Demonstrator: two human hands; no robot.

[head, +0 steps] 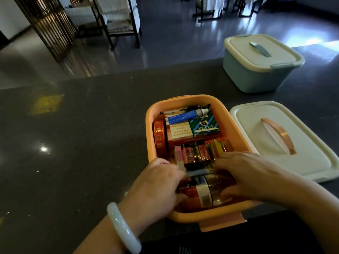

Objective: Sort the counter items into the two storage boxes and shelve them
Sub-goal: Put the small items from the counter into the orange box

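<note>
Head view: orange box (150,114) sits open on the dark desk (82,125), near its front edge, packed with small goods. At the box's near end a bottle (207,191) with amber liquid and a red-and-white label lies on its side. Both hands reach into that end: the left hand (156,184) curls its fingers round the bottle's labelled part, and the right hand (251,173) curls over the clear part, thumb underneath, so each grips the bottle. A pale bangle (122,228) rings the left wrist. Just beyond the bottle lie batteries (198,154) in red and gold wrap, side by side. Further back are a white carton (180,132), a green-striped pack (204,123) beside it, and a blue tube (187,116) lying across their tops; a red-and-gold pack (160,138) stands along the left wall. A white lid (302,151) with an orange handle lies flat on the desk just right of the box, touching or nearly touching it. Well apart, at the desk's far right, a green box (256,76) stands with its lid on. Chairs (117,19) stand on the glossy floor behind.
</note>
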